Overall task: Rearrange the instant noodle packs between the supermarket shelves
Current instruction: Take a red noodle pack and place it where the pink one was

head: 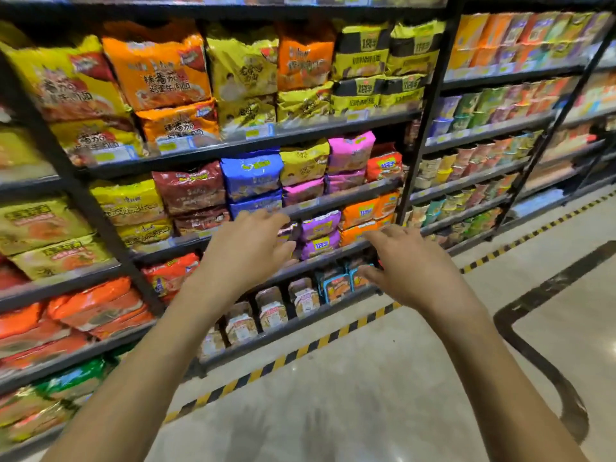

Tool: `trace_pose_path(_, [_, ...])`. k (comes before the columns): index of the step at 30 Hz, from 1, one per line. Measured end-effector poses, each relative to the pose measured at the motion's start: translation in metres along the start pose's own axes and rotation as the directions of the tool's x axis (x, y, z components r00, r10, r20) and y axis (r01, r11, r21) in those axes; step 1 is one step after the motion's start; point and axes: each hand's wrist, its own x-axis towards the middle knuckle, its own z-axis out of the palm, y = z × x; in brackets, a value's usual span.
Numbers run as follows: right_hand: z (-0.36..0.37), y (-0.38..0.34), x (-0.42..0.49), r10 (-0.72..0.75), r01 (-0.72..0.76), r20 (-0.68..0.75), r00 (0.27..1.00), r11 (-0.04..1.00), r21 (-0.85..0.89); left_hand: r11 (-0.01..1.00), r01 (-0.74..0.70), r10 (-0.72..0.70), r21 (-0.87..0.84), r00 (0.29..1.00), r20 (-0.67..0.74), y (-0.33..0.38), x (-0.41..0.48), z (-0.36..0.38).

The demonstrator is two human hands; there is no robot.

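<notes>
Black shelves (336,198) hold rows of instant noodle multipacks. Purple packs (320,235) and orange packs (361,216) sit on the fourth shelf down, straight ahead. Blue packs (251,175) and pink packs (350,151) lie one shelf higher. My left hand (248,250) hovers open, fingers spread, in front of the shelf just left of the purple packs, holding nothing. My right hand (405,261) is also open and empty, reaching toward the shelf edge below the orange packs, near small blue-edged packs (336,285) on the lower shelf.
Yellow and orange packs (156,65) fill the upper shelf. Cup noodles (473,155) fill the neighbouring bay at right. A black upright post (423,125) separates the bays. Yellow-black hazard tape (300,350) runs along the floor at the shelf base. Polished floor lies beneath my arms.
</notes>
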Motion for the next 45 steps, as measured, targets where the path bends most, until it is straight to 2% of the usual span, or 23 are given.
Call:
trace_pose_path(5, [-0.024, -0.058, 0.045, -0.248, 0.247, -0.062, 0.967, 0.969, -0.022, 0.967, 0.249, -0.246, 0.061, 0.968, -0.059, -0.058, -0.033, -0.021])
trace_pose_path(11, [-0.052, -0.151, 0.072, -0.507, 0.507, -0.145, 0.85, 0.861, -0.044, 0.849, 0.523, -0.511, 0.075, 0.849, -0.134, -0.129, -0.099, -0.056])
trace_pose_path(17, [-0.074, -0.238, 0.081, -0.664, 0.667, -0.195, 0.722, 0.743, -0.059, 0.717, 0.693, -0.67, 0.067, 0.713, -0.208, -0.172, -0.158, -0.077])
trace_pose_path(24, [-0.088, -0.328, 0.097, -0.758, 0.765, -0.205, 0.619, 0.641, -0.063, 0.624, 0.779, -0.75, 0.063, 0.62, -0.231, -0.226, -0.193, -0.089])
trace_pose_path(31, [-0.095, -0.407, 0.134, -0.749, 0.761, -0.209, 0.629, 0.648, -0.035, 0.611, 0.788, -0.759, 0.083, 0.612, -0.224, -0.327, -0.191, -0.083])
trace_pose_path(45, [-0.11, -0.55, 0.253, -0.561, 0.564, -0.187, 0.806, 0.825, -0.043, 0.781, 0.622, -0.615, -0.047, 0.756, -0.223, -0.55, -0.123, -0.06])
